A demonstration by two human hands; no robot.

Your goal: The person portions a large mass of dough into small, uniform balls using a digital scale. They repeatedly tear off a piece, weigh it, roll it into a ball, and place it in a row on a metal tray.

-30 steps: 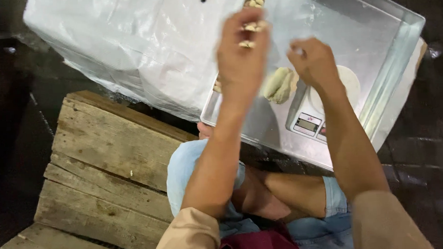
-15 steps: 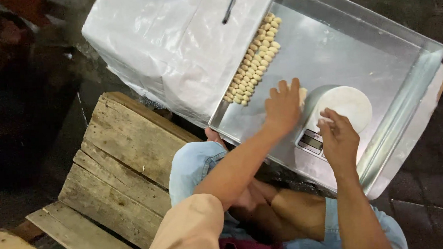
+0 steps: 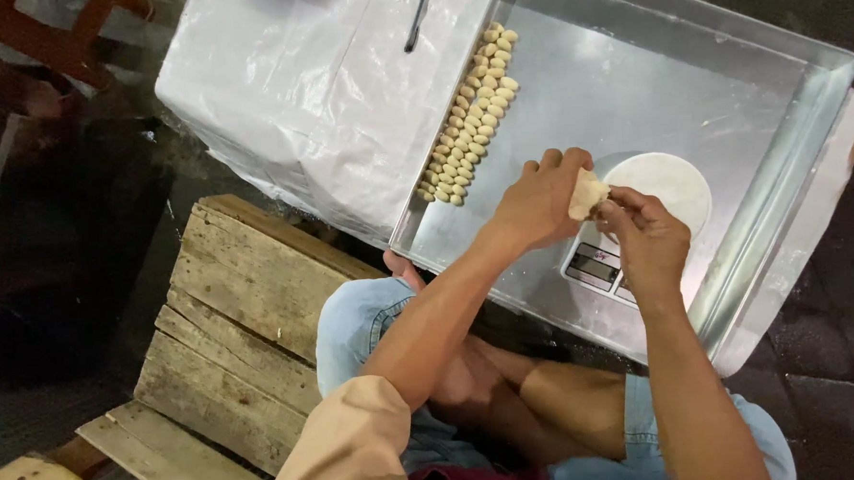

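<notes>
My left hand [image 3: 538,199] and my right hand [image 3: 649,232] meet over a small kitchen scale [image 3: 637,219] with a round white plate, and both pinch a pale lump of dough [image 3: 586,195] between them. The scale stands inside a large metal tray [image 3: 789,186]. Several small pale dough pieces [image 3: 470,118] lie in neat rows along the tray's left side, well away from my hands.
A white plastic sheet [image 3: 315,91] covers the surface left of the tray, with a dark pen-like object [image 3: 417,22] on it. I sit on a wooden pallet [image 3: 229,316] over a dark floor, knees under the tray's near edge.
My left hand came down from the rows of dough pieces to the scale. Both hands now hold a dough lump together above it. The view shifted left and down.
</notes>
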